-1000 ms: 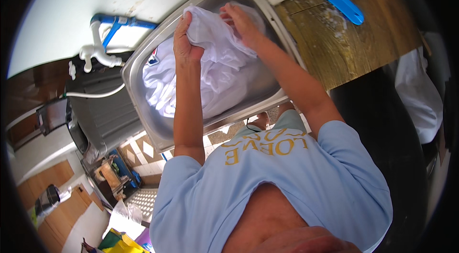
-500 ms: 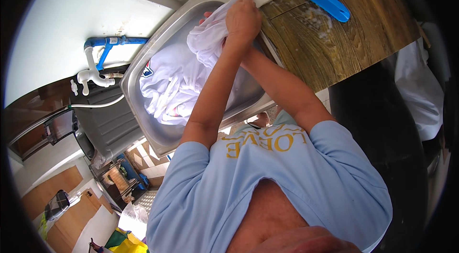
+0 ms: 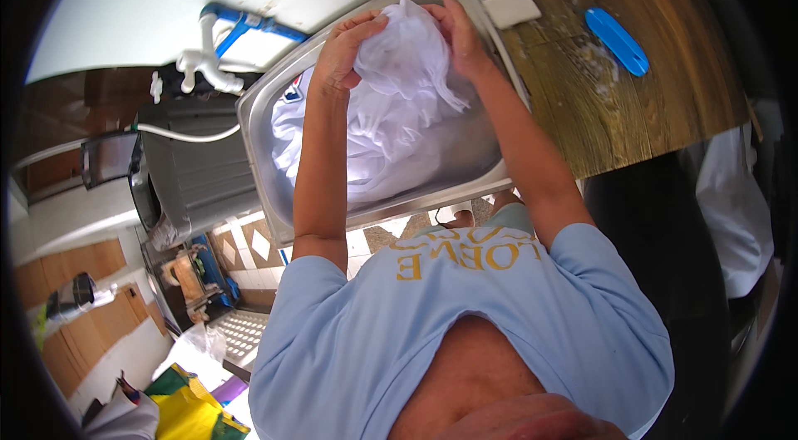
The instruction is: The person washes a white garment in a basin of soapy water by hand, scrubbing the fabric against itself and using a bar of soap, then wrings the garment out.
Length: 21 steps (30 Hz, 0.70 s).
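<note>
I am scrubbing a white garment (image 3: 399,99) over the steel sink (image 3: 266,182), left hand (image 3: 341,54) and right hand (image 3: 461,37) both clenched on its bunched top, likely needing another firm rub next.

One view only: head-worn fisheye camera, looking steeply down over the person's chest. It is taking in the steel sink (image 3: 274,182) at centre-far, the wooden counter (image 3: 632,116) far right, tiled floor (image 3: 249,245) near left. Both forearms are entering from below. Edges are bending toward the dark circular rim. Close range, arm's reach.
</note>
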### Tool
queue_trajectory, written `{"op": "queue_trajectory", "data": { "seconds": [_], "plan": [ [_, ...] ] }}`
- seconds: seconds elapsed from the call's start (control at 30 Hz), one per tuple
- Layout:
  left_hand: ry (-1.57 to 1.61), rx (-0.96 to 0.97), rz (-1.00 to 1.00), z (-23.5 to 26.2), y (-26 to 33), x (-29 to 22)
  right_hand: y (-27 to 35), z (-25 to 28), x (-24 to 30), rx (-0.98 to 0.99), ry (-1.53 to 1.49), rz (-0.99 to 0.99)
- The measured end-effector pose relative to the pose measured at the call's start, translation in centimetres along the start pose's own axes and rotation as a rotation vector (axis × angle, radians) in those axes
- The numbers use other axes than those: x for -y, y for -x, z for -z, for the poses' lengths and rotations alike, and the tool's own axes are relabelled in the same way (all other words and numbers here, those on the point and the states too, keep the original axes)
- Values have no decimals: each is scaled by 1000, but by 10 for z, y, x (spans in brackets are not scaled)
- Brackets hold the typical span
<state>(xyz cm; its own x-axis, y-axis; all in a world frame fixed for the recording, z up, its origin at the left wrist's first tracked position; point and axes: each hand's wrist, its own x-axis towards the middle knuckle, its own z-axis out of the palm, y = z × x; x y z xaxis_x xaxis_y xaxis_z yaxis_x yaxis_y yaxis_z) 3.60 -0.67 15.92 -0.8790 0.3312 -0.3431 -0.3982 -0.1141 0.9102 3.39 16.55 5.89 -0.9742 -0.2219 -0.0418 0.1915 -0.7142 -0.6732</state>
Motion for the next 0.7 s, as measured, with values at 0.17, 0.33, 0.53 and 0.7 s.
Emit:
{"op": "queue_trajectory", "data": {
  "seconds": [0.17, 0.33, 0.53, 0.7],
  "plan": [
    [-32, -35, -4, 49, 16, 16, 4, -4, 6, 130, 133, -54],
    [-86, 28, -86, 92, -3, 53, 1, -23, -22, 23, -147, -98],
    [-451, -149, -541, 33, -40, 81, -11, 24, -80, 210, -550, -327],
    [-1370, -440, -812, 21, -58, 121, -20, 22, -118, 387, -755, -288]
  ]
}}
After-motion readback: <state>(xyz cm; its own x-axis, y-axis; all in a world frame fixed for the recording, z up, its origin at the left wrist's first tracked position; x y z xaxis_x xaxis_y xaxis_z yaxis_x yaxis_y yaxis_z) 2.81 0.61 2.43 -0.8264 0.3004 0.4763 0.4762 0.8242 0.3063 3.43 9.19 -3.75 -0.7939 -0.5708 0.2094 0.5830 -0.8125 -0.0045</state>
